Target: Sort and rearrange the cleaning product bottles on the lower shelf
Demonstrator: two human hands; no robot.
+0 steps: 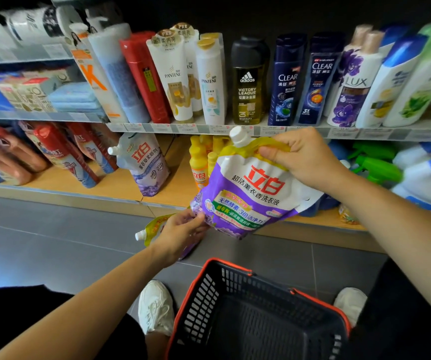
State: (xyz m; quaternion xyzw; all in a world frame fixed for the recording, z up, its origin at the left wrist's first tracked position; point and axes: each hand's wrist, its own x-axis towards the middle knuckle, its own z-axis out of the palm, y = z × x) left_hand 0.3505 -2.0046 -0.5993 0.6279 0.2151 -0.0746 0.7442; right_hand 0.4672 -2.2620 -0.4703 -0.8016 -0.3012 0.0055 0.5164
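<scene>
left hand [180,236] hides most of a second pouch [154,226]; basket [202,294] cut by bottom edge; price tags [185,128] unreadable.

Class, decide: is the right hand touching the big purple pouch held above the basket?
Touching. The head view shows the right hand gripping the purple pouch by its yellow top edge.

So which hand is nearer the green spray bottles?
Right. The right hand sits just left of the green spray bottles, gripping the pouch; the left hand is lower, farther left.
</scene>
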